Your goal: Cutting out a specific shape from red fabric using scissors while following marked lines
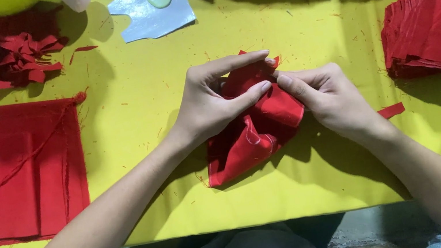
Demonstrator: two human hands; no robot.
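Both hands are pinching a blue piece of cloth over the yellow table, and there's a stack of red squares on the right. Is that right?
Not quite. The head view shows the folded cloth piece pinched by the left hand and right hand is red, not blue. The yellow table and the stack of red squares on the right are correct.

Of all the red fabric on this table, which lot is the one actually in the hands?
The folded red piece at centre, pinched by the left hand and right hand. The stack at right and the flat cloth at left lie untouched.
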